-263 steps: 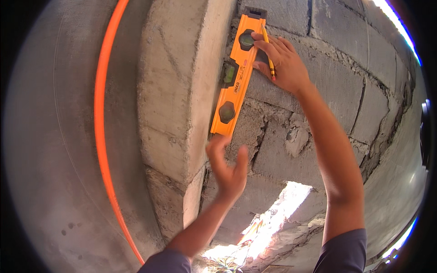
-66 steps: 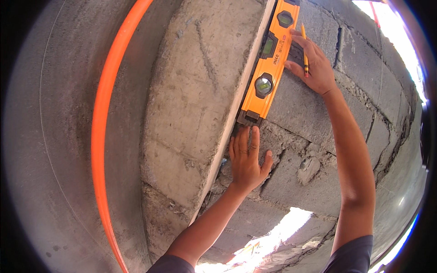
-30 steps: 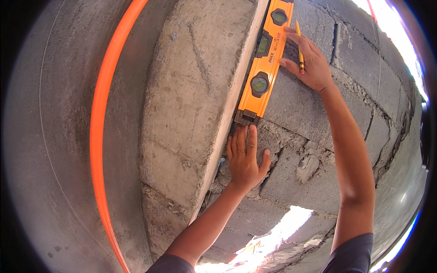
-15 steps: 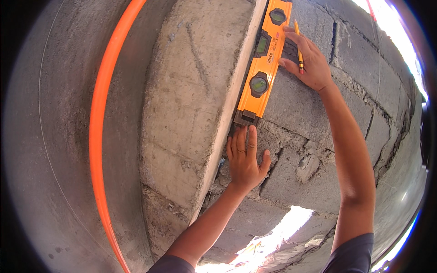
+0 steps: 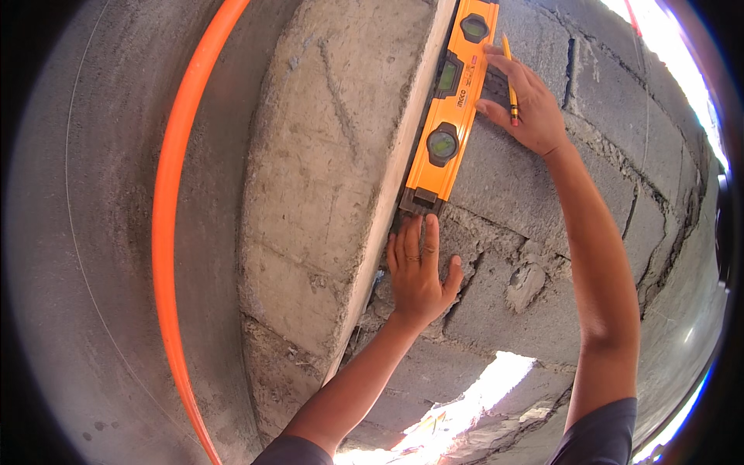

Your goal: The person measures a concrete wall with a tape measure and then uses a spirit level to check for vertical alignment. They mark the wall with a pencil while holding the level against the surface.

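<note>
An orange spirit level point(image 5: 452, 101) with black end caps and round and square vials lies along the edge of a concrete beam point(image 5: 333, 147), tilted in my view. My left hand point(image 5: 418, 271) is stretched out with its fingertips at the level's lower end cap, the thumb spread away to the right. Beside the level's right edge is my right hand point(image 5: 531, 108), its fingertips touching or very close to that edge. A yellow pencil point(image 5: 512, 97) with a pink eraser end is tucked between the right hand's fingers, pointing up.
Rough grey block wall point(image 5: 511, 178) with cracked mortar joints stands behind both hands. A thick orange conduit point(image 5: 165, 209) curves down the left side, next to a thin pale line. Bright light falls through a gap point(image 5: 480, 395) at the lower middle.
The picture has shifted only very slightly. Both hands, the level and the pencil keep their places relative to each other.
</note>
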